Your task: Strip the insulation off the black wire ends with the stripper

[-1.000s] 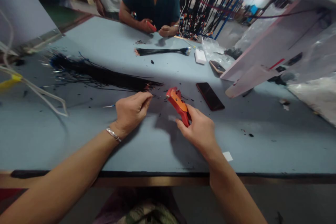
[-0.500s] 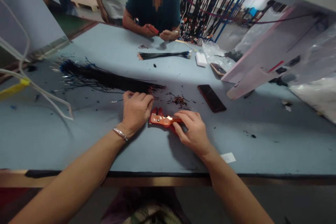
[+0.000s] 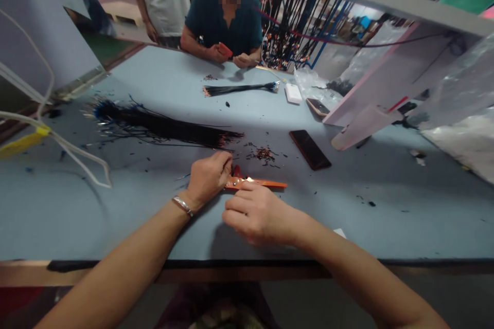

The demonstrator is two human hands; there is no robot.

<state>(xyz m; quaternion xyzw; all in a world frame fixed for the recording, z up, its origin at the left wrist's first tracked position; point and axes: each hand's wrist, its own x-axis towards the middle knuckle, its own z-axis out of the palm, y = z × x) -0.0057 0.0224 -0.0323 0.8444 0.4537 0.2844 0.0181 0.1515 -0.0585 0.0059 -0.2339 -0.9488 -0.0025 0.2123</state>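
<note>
My left hand (image 3: 210,177) is closed in a pinch at the jaw end of an orange and red wire stripper (image 3: 266,183). A thin wire (image 3: 184,177) sticks out to the left of this hand; its other end is hidden by the fingers. Curled around the near side of the stripper is my right hand (image 3: 260,213), its knuckles towards me, with the orange handle showing beyond it to the right. Just behind my left hand lies a large bundle of black wires (image 3: 170,126), with copper-coloured ends at the right and blue and silvery ends at the left.
Wire scraps (image 3: 264,153) lie beyond the stripper, with a dark phone (image 3: 310,149) to their right. Across the table (image 3: 386,231), a person (image 3: 222,20) holds a red tool near a smaller wire bundle (image 3: 241,88). White cables (image 3: 83,157) hang at left; a slanted panel stands at right.
My right hand has shifted left along the stripper and curled its fingers. My left hand has moved slightly right and nearer, meeting the jaws. The view has tilted slightly.
</note>
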